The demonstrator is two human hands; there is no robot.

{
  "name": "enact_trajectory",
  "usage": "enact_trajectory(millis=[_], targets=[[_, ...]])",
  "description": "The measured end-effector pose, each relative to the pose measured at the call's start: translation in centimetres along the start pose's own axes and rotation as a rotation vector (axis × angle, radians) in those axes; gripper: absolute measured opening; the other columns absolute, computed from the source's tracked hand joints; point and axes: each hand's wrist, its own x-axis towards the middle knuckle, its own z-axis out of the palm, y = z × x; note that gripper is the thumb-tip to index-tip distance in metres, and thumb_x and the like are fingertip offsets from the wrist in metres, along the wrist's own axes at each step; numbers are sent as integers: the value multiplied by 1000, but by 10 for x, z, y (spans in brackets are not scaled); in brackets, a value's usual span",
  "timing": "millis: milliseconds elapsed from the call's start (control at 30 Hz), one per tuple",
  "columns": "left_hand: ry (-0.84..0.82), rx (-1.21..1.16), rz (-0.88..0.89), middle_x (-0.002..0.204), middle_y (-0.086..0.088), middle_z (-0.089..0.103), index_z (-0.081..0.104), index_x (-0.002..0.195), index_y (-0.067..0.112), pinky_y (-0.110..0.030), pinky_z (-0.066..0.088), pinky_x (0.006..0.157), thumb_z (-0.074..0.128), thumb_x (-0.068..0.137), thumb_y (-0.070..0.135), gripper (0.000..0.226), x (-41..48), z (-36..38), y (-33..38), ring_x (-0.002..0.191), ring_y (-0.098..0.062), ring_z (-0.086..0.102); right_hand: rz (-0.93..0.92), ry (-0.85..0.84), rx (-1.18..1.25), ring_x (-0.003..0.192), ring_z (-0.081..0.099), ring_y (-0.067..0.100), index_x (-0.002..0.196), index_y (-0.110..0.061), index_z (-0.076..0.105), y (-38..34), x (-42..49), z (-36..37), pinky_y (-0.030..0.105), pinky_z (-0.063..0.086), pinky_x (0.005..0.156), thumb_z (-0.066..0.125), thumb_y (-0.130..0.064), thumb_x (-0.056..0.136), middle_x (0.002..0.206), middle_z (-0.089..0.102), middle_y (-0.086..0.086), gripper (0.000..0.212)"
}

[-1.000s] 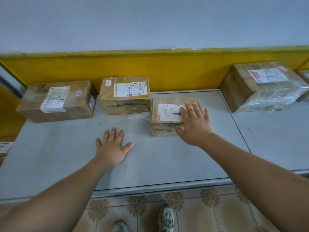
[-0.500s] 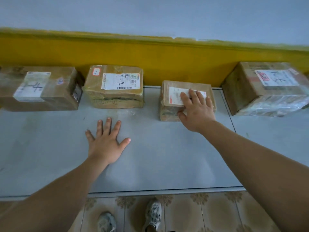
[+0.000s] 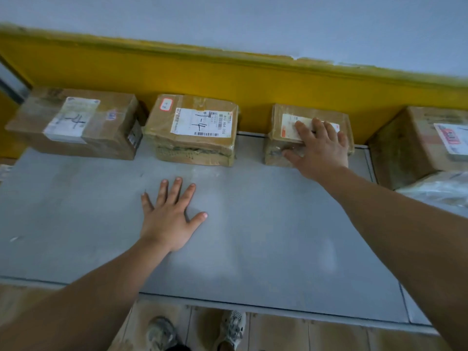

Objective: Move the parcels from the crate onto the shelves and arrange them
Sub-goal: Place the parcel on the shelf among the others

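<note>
Right hand lies on the small parcel: fingers fairly straight across its top and label, thumb down against the front face, no curl round it. Left hand is flat on the shelf, fingers spread, holding nothing.

The small parcel sits at the back of the shelf, against or just short of the yellow wall band (contact not resolvable). Neighbours in the same back row:
- middle parcel to its left, a clear gap between them
- left parcel just beside the middle one, nearly touching
- large parcel to its right, on the next shelf panel, close by, with a clear plastic-wrapped bundle in front of it

Nothing lies between the hands and the row; the front of the shelf is bare grey sheet, smooth and matte with faint scuffs.

Materials: all four parcels are brown cardboard boxes wrapped in glossy tape, with white shipping labels bearing handwritten marks. The middle one looks crushed along its front edge, tape wrinkled. Above the yellow band the wall is pale grey, the paint line ragged.

Below the shelf edge: patterned beige floor tiles and two mesh shoes.
</note>
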Motion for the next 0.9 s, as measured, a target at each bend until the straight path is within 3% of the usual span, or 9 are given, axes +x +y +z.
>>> enact_trajectory(millis=[200, 300, 367, 467, 600, 900], targets=[[-5, -25, -12, 161, 11, -16, -8, 148, 46, -60, -8, 113, 1, 72, 85, 86, 1, 1, 0, 145, -18, -22, -8, -2, 2, 148, 13, 29, 149, -38, 22, 1, 3, -1, 56, 14, 117, 41, -77, 83, 160, 20, 7, 79], [-58, -34, -6, 160, 12, -19, -11, 147, 48, -59, -11, 111, 2, 71, 86, 87, 3, -2, -2, 144, -17, -25, -4, -112, -3, 149, 8, 29, 151, -38, 16, 0, 6, -11, 58, 10, 117, 44, -76, 83, 163, 12, 5, 83], [-138, -77, 5, 160, 11, -19, -6, 149, 47, -59, -13, 111, 15, 75, 85, 86, 4, -10, -2, 145, -17, -24, 9, -198, -43, 150, 4, 30, 154, -35, 10, -5, 4, -24, 59, 8, 118, 44, -77, 83, 164, 6, 5, 89], [-213, -233, 26, 163, 7, -6, 11, 152, 40, -55, -4, 117, 44, 85, 70, 81, 5, -38, -9, 148, -17, -11, -23, -179, -74, 151, 6, 30, 156, -30, 9, -28, -10, -45, 57, 9, 118, 44, -73, 86, 165, 7, 7, 89], [-216, -345, 72, 163, -1, 5, 22, 152, 32, -48, 10, 119, 55, 88, 59, 77, -27, -84, -43, 149, -21, 2, -129, -138, -31, 149, 13, 30, 156, -29, 13, -86, -41, -75, 53, 14, 118, 47, -67, 87, 163, 15, 7, 86], [-55, -328, 9, 162, 3, 13, 24, 152, 34, -34, 14, 117, 56, 90, 55, 73, -207, -139, -182, 147, -18, 13, -434, -129, 11, 145, 24, 32, 156, -27, 15, -284, -168, -127, 49, 24, 114, 40, -71, 90, 162, 22, 7, 83]])
